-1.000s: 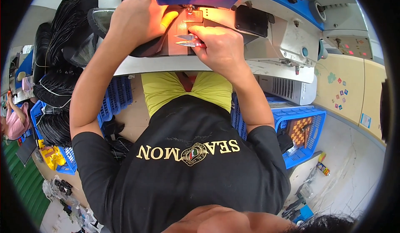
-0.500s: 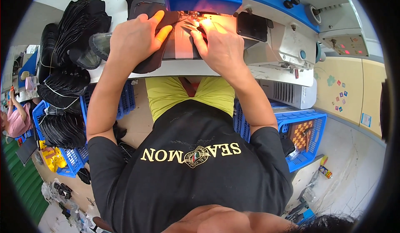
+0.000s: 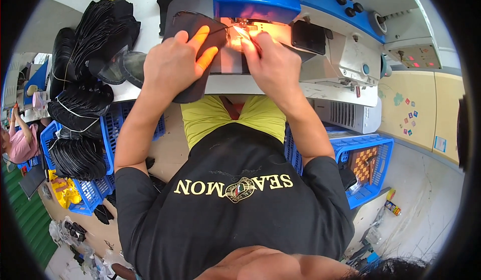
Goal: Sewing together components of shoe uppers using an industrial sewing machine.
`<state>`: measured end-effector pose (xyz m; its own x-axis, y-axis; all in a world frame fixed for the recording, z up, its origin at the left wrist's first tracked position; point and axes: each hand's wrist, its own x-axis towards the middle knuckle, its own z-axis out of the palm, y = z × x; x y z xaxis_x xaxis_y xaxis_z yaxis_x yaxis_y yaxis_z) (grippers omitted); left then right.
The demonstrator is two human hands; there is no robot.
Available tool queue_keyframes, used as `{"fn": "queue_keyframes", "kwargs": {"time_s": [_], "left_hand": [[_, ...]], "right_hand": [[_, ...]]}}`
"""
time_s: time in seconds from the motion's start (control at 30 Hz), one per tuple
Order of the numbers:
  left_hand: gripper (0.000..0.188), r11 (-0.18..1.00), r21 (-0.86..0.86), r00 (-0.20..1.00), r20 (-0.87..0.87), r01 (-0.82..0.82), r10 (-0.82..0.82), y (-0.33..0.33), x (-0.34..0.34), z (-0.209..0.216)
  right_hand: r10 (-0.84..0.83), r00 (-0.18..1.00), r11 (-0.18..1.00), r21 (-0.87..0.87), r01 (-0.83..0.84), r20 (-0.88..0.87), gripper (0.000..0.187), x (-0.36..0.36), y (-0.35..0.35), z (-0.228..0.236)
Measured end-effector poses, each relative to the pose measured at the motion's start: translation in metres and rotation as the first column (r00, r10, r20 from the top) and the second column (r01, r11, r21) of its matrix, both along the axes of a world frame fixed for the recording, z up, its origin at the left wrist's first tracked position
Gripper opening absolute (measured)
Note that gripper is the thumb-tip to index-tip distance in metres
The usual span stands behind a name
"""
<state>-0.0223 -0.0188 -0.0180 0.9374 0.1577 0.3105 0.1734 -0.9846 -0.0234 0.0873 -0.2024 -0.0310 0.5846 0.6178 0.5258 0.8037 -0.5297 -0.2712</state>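
Observation:
My left hand [image 3: 173,62] holds a flat black fabric piece [image 3: 193,23] against the sewing machine bed, its thumb and index finger in yellow finger covers on top. The other fingertips are partly hidden. A dark thread [image 3: 218,30] runs from the piece toward the lit needle area [image 3: 245,23]. My right hand [image 3: 274,62] is closed around small metal thread snips [image 3: 241,31], whose blades point at the thread beside the needle. Most of the snips' body is hidden in my fingers. The blue sewing machine head [image 3: 258,2] stands just beyond both hands.
Stacks of black pieces [image 3: 102,29] lie at the left, with tied bundles [image 3: 75,112] nearer. Blue crates [image 3: 368,180] stand on both sides. A black box-shaped part [image 3: 308,36] sits right of the needle. Another person [image 3: 24,142] works at the far left.
My left hand and the black fabric piece have come slightly nearer to me, away from the needle. The snips in my right hand now reach in by the thread. The whole view has shifted a little.

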Motion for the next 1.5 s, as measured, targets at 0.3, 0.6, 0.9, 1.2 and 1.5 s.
{"fn": "queue_keyframes", "kwargs": {"time_s": [0.3, 0.6, 0.9, 1.2, 1.5], "left_hand": [[0.045, 0.939, 0.058, 0.879, 0.335, 0.339, -0.338, -0.027, -0.042, -0.022], [0.065, 0.946, -0.034, 0.904, 0.307, 0.322, -0.297, -0.037, -0.057, -0.045], [0.045, 0.966, -0.211, 0.867, 0.498, 0.147, -0.023, -0.034, -0.066, -0.091], [0.027, 0.902, -0.401, 0.426, 0.796, -0.159, 0.429, 0.058, -0.107, -0.082], [0.123, 0.327, -0.132, 0.333, -0.020, -0.936, 0.943, 0.197, -0.059, -0.122]], "right_hand": [[0.411, 0.526, 0.860, 0.507, 0.046, -0.745, 0.018, -0.052, -0.039, -0.035], [0.473, 0.394, 0.854, 0.520, 0.015, -0.788, 0.014, -0.050, -0.035, -0.038], [0.591, 0.527, 0.807, 0.452, -0.381, -0.611, 0.022, -0.061, -0.033, -0.037], [0.435, 0.477, 0.900, 0.390, -0.196, -0.764, 0.021, -0.027, -0.091, -0.024], [0.093, 0.675, 0.849, 0.413, 0.331, -0.732, 0.027, 0.003, -0.208, -0.030]]}}
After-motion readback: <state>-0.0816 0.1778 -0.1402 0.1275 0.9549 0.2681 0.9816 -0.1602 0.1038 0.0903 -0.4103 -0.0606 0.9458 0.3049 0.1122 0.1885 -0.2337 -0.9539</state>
